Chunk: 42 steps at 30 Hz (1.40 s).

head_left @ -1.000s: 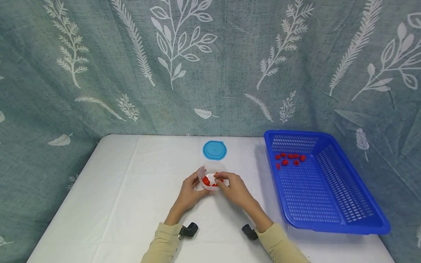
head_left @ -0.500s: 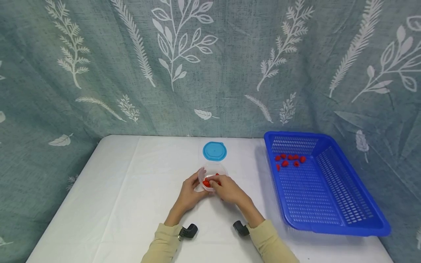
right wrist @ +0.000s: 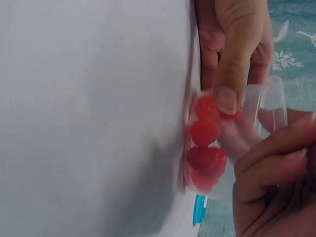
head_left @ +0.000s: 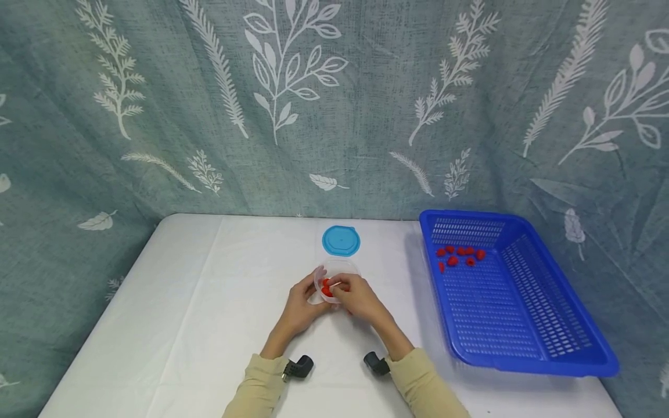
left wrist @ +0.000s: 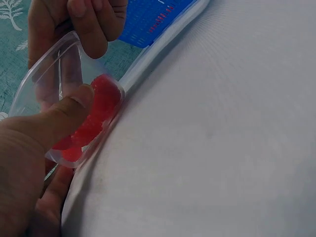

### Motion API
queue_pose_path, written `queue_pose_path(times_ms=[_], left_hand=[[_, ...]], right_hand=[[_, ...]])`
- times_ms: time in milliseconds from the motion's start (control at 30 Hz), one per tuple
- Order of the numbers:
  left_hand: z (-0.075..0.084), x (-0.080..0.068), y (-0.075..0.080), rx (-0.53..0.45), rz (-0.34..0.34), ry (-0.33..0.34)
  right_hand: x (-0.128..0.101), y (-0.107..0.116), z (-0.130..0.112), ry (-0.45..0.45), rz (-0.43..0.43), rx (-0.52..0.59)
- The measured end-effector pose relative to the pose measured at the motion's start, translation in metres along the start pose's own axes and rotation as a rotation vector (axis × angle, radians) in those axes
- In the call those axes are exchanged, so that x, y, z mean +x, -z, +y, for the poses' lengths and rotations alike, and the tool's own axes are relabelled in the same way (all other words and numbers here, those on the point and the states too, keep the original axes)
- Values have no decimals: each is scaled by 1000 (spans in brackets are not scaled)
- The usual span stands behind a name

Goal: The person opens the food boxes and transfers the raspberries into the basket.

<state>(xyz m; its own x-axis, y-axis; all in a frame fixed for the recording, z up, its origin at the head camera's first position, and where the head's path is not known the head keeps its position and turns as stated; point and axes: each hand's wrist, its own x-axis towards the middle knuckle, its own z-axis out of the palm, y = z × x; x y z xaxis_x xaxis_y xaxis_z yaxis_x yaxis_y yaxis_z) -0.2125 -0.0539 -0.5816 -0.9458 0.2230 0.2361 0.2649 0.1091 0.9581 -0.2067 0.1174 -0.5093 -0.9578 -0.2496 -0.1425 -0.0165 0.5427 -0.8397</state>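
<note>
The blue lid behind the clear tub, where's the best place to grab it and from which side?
The blue lid lies flat on the table, apart from the clear tub. Probably best to pinch its thin rim from above, thumb and finger on opposite edges, since nothing crowds it and it offers no handle.

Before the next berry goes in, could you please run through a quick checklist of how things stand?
1. Left hand grips the clear container: ok.
2. Container level: not ok, it is tilted.
3. Red berries inside the container: ok.
4. Right hand at the rim, fingers curled: ok; whether it holds a berry, cannot tell.
5. Blue lid off, lying behind: ok.
6. Berries in the blue basket: ok.
</note>
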Motion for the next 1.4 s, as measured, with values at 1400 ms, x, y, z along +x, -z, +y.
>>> queue_pose_path(times_ms=[1400], left_hand=[[-1,1,5,26,-13,5]], right_hand=[[1,-6,0,-18,29,-9]])
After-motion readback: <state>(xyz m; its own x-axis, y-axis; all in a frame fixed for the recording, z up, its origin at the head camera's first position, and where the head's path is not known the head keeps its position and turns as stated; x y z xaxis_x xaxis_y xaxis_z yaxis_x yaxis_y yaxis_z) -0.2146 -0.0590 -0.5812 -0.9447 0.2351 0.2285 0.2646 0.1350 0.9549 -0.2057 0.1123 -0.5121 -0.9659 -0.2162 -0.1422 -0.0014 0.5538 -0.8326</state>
